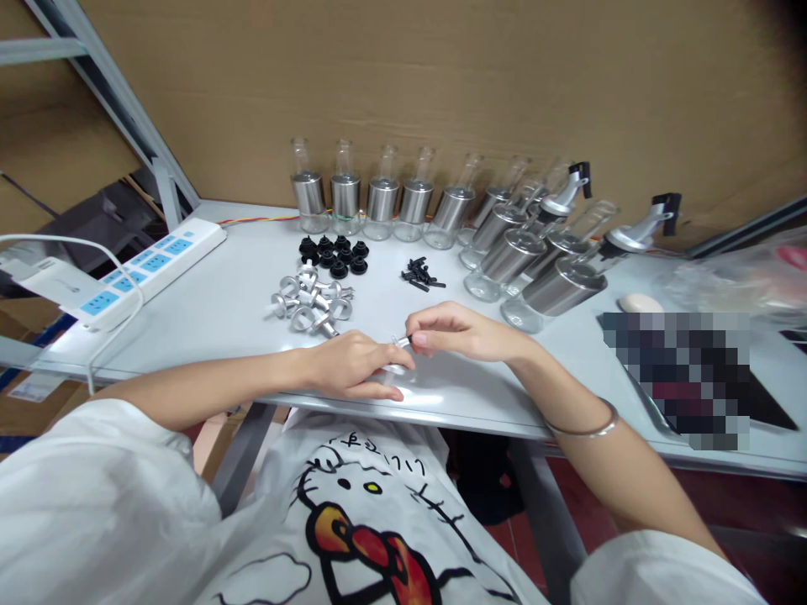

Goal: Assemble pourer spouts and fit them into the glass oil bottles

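My left hand (359, 365) is closed around a silver pourer spout (396, 368) just above the table's front part. Its ring-shaped base shows between my thumb and fingers. My right hand (457, 330) pinches a small black piece (409, 339) against the spout's narrow end. Beyond my left hand lies a heap of similar silver spouts (308, 298). Several black stoppers (339, 269) are grouped behind that heap. A small pile of black levers (421, 273) lies past my right hand.
Glass bottles with steel sleeves (382, 200) line the back; two at the right carry pourers (634, 238). A white power strip (151, 265) with a cable is at left. A white oval object (640, 302), a blurred-out flat item (687, 378) and a plastic bag (744, 281) are at right.
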Available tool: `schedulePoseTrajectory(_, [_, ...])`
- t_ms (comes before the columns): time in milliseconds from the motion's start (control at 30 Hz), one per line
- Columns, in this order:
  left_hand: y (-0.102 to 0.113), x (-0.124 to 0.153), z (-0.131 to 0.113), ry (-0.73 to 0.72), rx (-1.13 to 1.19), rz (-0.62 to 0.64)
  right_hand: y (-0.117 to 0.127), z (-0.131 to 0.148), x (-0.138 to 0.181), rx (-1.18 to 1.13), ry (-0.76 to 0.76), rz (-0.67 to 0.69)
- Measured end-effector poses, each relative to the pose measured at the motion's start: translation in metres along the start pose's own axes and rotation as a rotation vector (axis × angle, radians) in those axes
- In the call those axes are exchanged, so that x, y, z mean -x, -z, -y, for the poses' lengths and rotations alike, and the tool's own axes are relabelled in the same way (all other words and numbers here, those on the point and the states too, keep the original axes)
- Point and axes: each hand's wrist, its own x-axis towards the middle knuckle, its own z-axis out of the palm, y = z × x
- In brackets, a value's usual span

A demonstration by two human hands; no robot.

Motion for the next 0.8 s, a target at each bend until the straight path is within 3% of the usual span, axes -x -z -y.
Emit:
schedulePoseTrajectory(400, [-0.0019,0.0018,-0.0017,0.066,0.036,0.083,0.0005,-0.0024,-0.001,-0.02,-0.085,0.029])
schedulePoseTrajectory(800, [-0.0032,0.0034,-0.0017,0.025,-0.041,0.134,-0.001,-0.0079,-0.0032,-0.05,-0.113,0.075])
